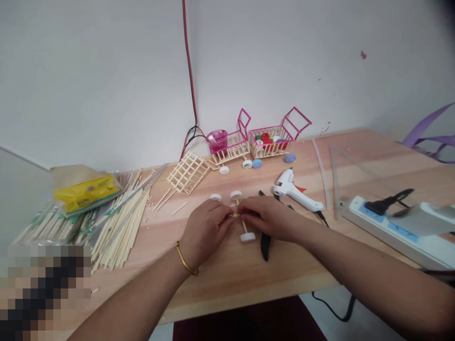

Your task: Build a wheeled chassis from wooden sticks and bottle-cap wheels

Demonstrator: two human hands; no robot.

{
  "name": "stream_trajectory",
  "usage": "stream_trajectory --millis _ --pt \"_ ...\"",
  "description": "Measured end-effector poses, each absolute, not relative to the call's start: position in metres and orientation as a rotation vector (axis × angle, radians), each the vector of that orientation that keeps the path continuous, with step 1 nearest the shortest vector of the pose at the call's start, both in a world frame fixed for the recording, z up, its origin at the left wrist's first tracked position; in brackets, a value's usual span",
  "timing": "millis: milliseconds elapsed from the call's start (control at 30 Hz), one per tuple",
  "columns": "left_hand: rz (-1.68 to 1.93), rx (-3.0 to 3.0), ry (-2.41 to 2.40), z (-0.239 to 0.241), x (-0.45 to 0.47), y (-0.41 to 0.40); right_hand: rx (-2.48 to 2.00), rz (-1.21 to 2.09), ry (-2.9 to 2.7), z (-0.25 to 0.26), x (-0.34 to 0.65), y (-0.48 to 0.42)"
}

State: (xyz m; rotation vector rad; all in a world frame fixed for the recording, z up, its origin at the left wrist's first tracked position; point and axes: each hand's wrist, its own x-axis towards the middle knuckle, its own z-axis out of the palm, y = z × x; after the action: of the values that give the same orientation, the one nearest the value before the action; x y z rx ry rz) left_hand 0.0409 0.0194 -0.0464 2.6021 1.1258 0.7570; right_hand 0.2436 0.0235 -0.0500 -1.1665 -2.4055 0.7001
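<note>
My left hand (208,228), with a gold bangle at its wrist, pinches a small wooden-stick frame on white wheels (244,226) low over the table. Closed on the same frame from the other side is my right hand (265,215). The fingertips of both hands meet near its middle and cover most of the joint. One white wheel (248,237) shows on the near side, and another white wheel (235,194) on the far side. Beside my right hand lies a black-handled tool (265,246), partly hidden beneath it.
Behind stand two stick carts, one holding a pink-stained cup (217,140), the other small paint pots (268,142). A bare stick basket (188,173) lies left of them. At right are a white glue gun (296,192) and power strip (384,227); at left, loose sticks (124,227) and a yellow packet (87,193).
</note>
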Motion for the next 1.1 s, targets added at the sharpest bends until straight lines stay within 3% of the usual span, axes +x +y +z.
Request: stream_trajectory --millis 1100 --pt "0.8 2.558 1.15 -0.0465 0.0476 0.0164 -1.163 0.589 -2.464 -0.0543 0.2459 0.0245"
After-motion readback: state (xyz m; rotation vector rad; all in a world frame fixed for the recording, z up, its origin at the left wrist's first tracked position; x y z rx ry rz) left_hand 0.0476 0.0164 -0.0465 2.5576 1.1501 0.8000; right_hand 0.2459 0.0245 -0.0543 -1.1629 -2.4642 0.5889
